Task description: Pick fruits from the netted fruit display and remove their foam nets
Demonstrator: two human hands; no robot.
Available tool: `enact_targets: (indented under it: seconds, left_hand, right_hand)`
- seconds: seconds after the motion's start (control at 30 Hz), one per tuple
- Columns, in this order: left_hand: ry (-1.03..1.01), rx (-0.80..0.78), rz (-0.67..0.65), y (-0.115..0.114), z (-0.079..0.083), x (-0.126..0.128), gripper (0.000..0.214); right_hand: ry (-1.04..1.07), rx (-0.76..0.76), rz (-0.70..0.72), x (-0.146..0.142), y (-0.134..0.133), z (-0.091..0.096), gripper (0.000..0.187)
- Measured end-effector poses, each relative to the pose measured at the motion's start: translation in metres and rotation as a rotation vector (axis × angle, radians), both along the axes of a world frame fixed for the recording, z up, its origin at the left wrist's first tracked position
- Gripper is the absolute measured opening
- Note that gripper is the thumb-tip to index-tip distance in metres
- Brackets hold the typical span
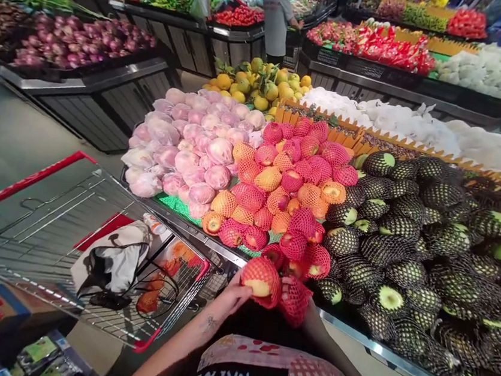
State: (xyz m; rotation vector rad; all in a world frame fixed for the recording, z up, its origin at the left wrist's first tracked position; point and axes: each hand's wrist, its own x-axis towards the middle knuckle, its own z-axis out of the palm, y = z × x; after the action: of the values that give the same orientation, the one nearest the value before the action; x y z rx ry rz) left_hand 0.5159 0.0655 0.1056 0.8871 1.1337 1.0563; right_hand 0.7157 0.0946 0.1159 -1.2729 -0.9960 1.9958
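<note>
My left hand (231,297) grips an apple in a red foam net (261,281) close to my chest, at the front edge of the fruit stand. My right hand (291,289) is mostly hidden behind a second red-netted apple (295,303) that it holds beside the first. Just beyond both hands lies a heap of red and orange netted apples (287,186). A tote bag (274,375) with red print hangs in front of me.
A wire shopping cart (68,239) with a red handle stands at my left, holding bags and packets. Green fruit in black nets (429,244) fills the stand's right side, pink wrapped fruit (192,145) the left. A person (276,16) stands at far displays.
</note>
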Motion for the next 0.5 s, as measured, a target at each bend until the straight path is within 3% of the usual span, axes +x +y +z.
enact_targets:
  seconds: [0.1, 0.17, 0.23, 0.3, 0.4, 0.5]
  left_hand:
    - [0.136, 0.062, 0.172, 0.038, 0.008, -0.011, 0.093]
    - [0.397, 0.201, 0.213, 0.067, 0.018, -0.018, 0.083]
    - [0.747, 0.36, 0.131, 0.094, 0.024, -0.021, 0.075]
    - [0.985, 0.45, -0.037, 0.113, 0.025, -0.02, 0.074]
    - [1.068, 0.467, -0.253, 0.127, 0.015, -0.014, 0.079]
    - [1.121, 0.472, -0.389, 0.127, 0.005, -0.013, 0.086]
  right_hand:
    - [0.098, -0.116, -0.049, 0.008, 0.001, -0.02, 0.057]
    - [0.145, -0.147, -0.113, 0.012, -0.002, -0.025, 0.062]
    - [0.178, -0.152, -0.175, 0.015, -0.004, -0.025, 0.067]
    - [0.199, -0.153, -0.219, 0.017, -0.002, -0.023, 0.072]
    - [0.196, -0.157, -0.265, 0.018, 0.007, -0.02, 0.065]
    - [0.148, -0.144, -0.294, 0.015, 0.02, -0.019, 0.049]
